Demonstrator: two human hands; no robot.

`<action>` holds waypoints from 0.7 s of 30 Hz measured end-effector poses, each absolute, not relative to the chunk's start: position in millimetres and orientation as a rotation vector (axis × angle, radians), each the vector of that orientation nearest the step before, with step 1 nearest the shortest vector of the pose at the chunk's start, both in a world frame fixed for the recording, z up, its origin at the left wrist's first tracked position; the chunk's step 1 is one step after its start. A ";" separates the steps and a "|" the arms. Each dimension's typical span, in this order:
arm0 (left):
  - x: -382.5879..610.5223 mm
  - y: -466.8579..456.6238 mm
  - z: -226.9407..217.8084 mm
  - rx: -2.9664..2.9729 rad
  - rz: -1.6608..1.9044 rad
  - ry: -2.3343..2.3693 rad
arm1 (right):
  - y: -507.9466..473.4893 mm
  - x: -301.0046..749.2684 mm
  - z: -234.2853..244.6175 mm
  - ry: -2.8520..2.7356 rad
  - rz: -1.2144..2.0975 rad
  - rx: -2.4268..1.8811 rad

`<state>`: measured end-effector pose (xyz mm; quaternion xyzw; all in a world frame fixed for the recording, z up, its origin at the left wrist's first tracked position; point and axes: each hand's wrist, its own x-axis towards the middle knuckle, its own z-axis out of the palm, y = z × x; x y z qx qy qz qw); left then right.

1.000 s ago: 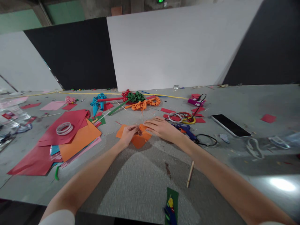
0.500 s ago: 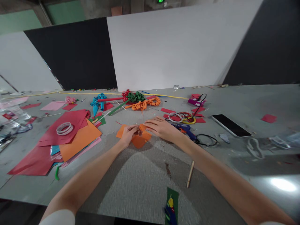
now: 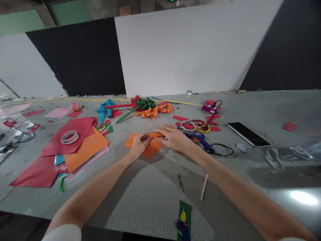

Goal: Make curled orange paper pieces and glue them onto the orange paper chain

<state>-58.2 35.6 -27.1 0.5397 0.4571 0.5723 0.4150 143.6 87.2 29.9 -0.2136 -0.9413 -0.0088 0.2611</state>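
Both my hands meet over an orange paper sheet [image 3: 149,150] lying on the grey table [image 3: 155,197]. My left hand [image 3: 139,144] is closed, pinching the near end of a small rolled orange paper piece [image 3: 155,135]. My right hand [image 3: 173,136] is curled over the other end of that same roll, fingers pressed on it. Just right of my right wrist lies a blue glue gun [image 3: 199,139] with a black cord.
Red, orange and pink paper sheets [image 3: 75,144] with a tape roll [image 3: 68,137] lie at left. Curled paper flowers [image 3: 145,107] sit behind my hands. A phone [image 3: 248,134] lies at right, a wooden stick [image 3: 204,186] and a green scrap [image 3: 184,219] nearer me.
The orange piece between my fingers now looks rolled tighter and longer. My right hand's fingers have closed more over it. The view shifted slightly.
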 end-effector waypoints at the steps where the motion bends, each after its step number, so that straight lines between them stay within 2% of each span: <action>1: -57.9 35.1 -27.0 1.378 1.438 1.166 | 86.8 142.8 30.2 -2.523 0.021 -0.617; 10: -54.1 26.2 -21.0 1.530 1.441 1.196 | 83.5 131.7 33.0 -2.367 0.429 -0.671; 21: -53.5 25.6 -25.1 1.467 1.444 1.246 | 82.0 130.6 30.2 -2.262 0.587 -0.746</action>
